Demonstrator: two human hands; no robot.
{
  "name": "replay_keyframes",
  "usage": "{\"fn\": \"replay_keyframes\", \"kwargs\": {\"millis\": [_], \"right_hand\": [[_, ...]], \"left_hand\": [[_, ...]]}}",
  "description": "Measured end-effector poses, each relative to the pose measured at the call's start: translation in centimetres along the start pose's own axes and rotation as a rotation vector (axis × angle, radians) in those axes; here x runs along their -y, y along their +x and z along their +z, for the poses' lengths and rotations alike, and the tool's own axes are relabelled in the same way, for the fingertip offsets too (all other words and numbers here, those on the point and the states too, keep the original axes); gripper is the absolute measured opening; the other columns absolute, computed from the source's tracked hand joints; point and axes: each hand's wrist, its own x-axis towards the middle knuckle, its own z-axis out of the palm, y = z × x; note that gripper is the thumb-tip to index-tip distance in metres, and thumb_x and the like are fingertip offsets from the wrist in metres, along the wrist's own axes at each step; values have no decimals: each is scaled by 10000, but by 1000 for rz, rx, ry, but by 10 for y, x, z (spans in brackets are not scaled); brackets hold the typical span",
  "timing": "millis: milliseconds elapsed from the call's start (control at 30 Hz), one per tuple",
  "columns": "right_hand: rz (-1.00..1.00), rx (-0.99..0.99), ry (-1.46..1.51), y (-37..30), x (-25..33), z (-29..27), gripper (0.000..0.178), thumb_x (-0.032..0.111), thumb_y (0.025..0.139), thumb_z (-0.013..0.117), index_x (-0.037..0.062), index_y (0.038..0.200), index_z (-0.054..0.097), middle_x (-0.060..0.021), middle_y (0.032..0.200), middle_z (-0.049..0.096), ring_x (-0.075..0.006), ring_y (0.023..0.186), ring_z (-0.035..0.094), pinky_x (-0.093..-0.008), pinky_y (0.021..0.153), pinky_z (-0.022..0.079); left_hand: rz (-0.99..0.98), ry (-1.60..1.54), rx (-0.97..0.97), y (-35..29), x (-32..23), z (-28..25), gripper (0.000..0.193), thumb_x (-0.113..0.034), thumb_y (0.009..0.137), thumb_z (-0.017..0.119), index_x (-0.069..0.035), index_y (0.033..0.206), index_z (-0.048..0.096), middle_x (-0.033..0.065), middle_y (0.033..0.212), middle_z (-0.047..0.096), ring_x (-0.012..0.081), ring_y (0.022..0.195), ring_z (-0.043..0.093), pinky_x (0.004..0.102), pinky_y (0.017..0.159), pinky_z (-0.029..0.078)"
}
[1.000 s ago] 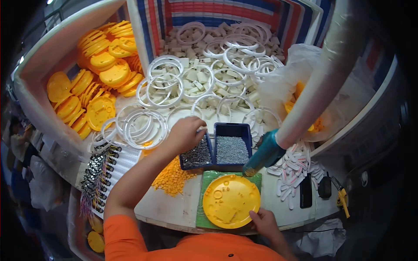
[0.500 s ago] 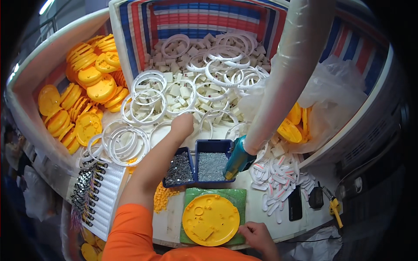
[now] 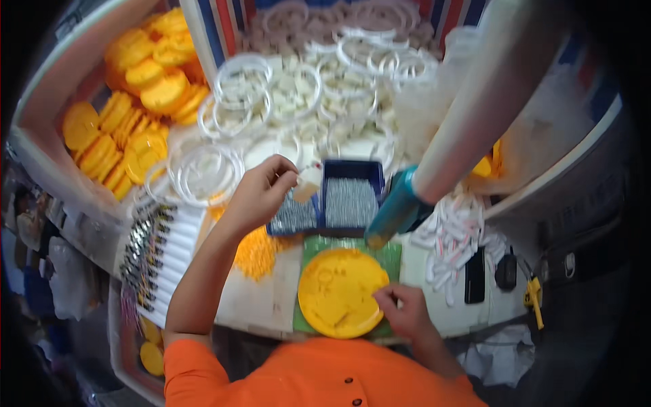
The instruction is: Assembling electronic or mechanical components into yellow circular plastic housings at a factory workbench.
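Observation:
My left hand [image 3: 268, 186] is closed in a pinch on a small white plastic block [image 3: 307, 189] with a red spot at one end. It holds the block over the dark blue bin of small metal screws [image 3: 290, 214]. In front of me a round yellow plastic cover [image 3: 342, 292] lies on a green pad [image 3: 391, 255], its inner side with small posts facing up. My right hand [image 3: 405, 311] is at the cover's right rim, thumb and curled forefinger on the edge.
A teal power screwdriver [image 3: 397, 207] hangs beside a second bin of silver screws [image 3: 349, 199]. Behind lie white rings [image 3: 251, 95] and white blocks. Yellow covers [image 3: 166, 93] are heaped left, by orange bits [image 3: 256, 254]. White strips [image 3: 451, 237] and a black phone [image 3: 475, 277] lie right.
My left hand has come back from the pile of white parts toward me, with a white block in its fingers. My right hand has moved onto the yellow cover's rim. The view has shifted.

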Motion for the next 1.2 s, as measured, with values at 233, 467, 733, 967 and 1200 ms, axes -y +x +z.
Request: {"fn": "replay_keyframes", "kwargs": {"millis": [233, 467, 733, 967, 1200], "right_hand": [[-350, 6, -298, 27, 23, 15, 234, 104, 835, 774, 23, 1049, 724, -127, 980, 664, -304, 891, 646, -388, 775, 520], [-368, 97, -368, 27, -2, 43, 251, 201, 850, 782, 62, 1054, 738, -95, 1025, 653, -296, 968, 629, -406, 849, 505], [-303, 13, -238, 34, 6, 28, 126, 47, 830, 749, 35, 955, 736, -112, 996, 695, -286, 948, 663, -385, 839, 525], [-322, -1, -264, 26, -2, 5, 130, 33, 827, 755, 37, 954, 728, -119, 966, 718, -289, 899, 693, -373, 809, 545], [-376, 38, -327, 10, -7, 21, 115, 73, 818, 777, 59, 922, 729, -91, 941, 715, -287, 854, 692, -382, 753, 551]], "left_hand": [[296, 426, 139, -129, 13, 86, 149, -67, 886, 702, -53, 1023, 649, 130, 948, 671, 348, 900, 659, 426, 771, 540], [287, 229, -98, -172, 32, 97, 266, -37, 839, 732, -64, 1096, 668, 120, 1097, 694, 345, 1040, 653, 440, 921, 510], [422, 595, 82, -198, 45, 63, 298, -75, 743, 772, -94, 1030, 695, 62, 1133, 693, 305, 1131, 632, 449, 977, 465], [659, 620, 310, -205, 47, 86, 324, -253, 708, 846, -119, 963, 698, 12, 1021, 681, 231, 1025, 640, 420, 928, 482], [575, 361, 176, -180, 47, 91, 287, -221, 765, 833, -101, 986, 695, 37, 1010, 680, 251, 961, 642, 412, 863, 491]]}}
